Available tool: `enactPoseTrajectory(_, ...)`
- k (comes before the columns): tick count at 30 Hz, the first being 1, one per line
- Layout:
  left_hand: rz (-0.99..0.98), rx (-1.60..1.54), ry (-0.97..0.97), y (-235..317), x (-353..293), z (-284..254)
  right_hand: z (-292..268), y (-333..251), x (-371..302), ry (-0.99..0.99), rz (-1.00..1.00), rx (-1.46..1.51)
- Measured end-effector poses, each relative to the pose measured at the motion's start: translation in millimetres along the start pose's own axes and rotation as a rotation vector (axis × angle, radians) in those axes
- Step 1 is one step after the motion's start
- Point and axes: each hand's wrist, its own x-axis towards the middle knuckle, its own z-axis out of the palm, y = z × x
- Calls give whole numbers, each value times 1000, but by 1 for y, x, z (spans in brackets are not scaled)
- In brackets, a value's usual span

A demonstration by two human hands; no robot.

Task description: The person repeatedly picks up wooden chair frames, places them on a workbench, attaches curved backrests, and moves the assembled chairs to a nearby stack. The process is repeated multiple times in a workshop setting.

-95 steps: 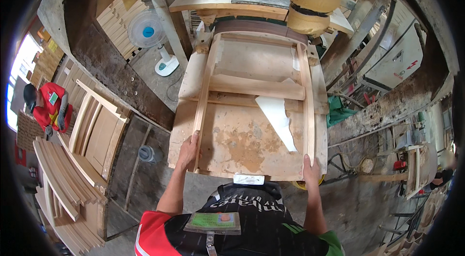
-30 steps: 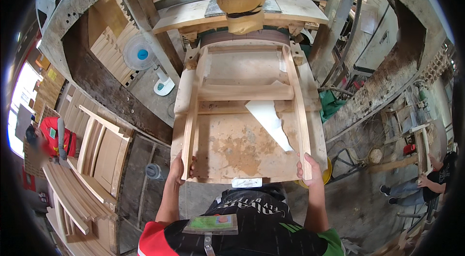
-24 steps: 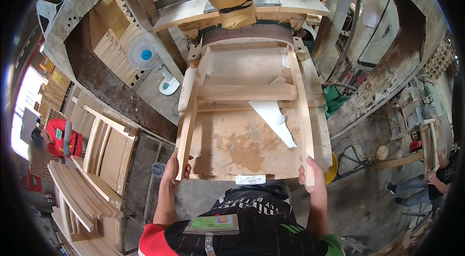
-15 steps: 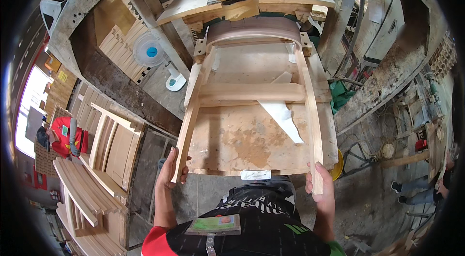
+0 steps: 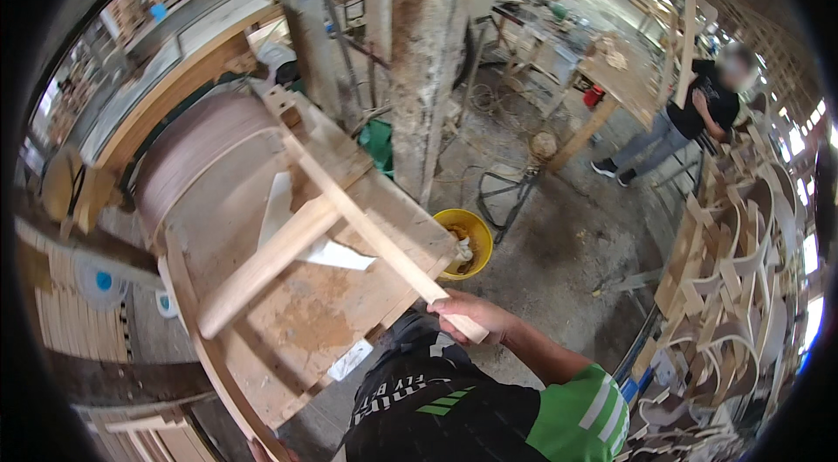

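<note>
A pale wooden chair frame (image 5: 272,268) lies over a worn wooden worktop (image 5: 288,375), with two long legs, a crossbar between them and a curved rail at the far end. My right hand (image 5: 478,315) is closed round the near end of its right leg. At the lower edge, my left hand (image 5: 260,451) grips the end of the left leg, mostly cut off by the picture. The curved rail sits against a wide brownish curved band (image 5: 196,143). Under the crossbar lies a white torn sheet (image 5: 336,254).
A yellow bucket (image 5: 478,224) stands right of the worktop, by a thick metal post (image 5: 417,69). Stacked curved wooden parts (image 5: 733,287) line the far right. Beyond the bucket a person (image 5: 698,104) stands holding a wooden piece. A fan (image 5: 98,279) is at the left.
The view has swung to the right, so the worktop and frame now appear at the left and tilted. Both hands still hold the legs' ends.
</note>
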Motion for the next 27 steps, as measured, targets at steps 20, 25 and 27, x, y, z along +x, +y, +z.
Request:
enactPoseTrajectory(20,444,369,174,58,211,45,-66,112,40,608,202,-1053)
enactPoseTrajectory(25,478,487,93,75,265,48,-43,94,39,708,236,-1015)
enactPoseTrajectory(27,497,496,76,78,274,51,-45,97,39,727,208,-1039)
